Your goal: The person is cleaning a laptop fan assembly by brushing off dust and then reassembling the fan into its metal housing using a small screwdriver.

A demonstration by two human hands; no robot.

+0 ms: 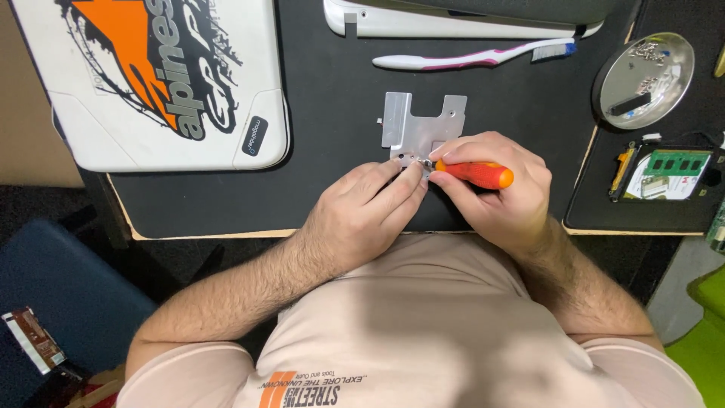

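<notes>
Black matte desk (pixel 332 113) | flat notched grey metal bracket (pixel 421 125) at centre | right hand (pixel 495 189) grasping orange-handled screwdriver (pixel 474 174), long axis 3-to-9, tip at bracket's lower edge | left hand (pixel 370 211) fingertips pinching there, grip unclear | toothbrush (pixel 468 57) at 12, round metal dish (pixel 643 79) at 2

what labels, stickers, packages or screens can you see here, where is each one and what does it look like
Large sticker: on the white laptop lid, top left; orange and black graphic with white lettering.
Small label: lid's lower right corner; dark rounded oblong with pale print.
Memory module label: right edge, on a green board; pale strip.
Small packet: bottom left on a blue seat; flat, brown and white.
Shirt print: bottom centre; orange stripes, dark lettering.
No screens in view.
</notes>
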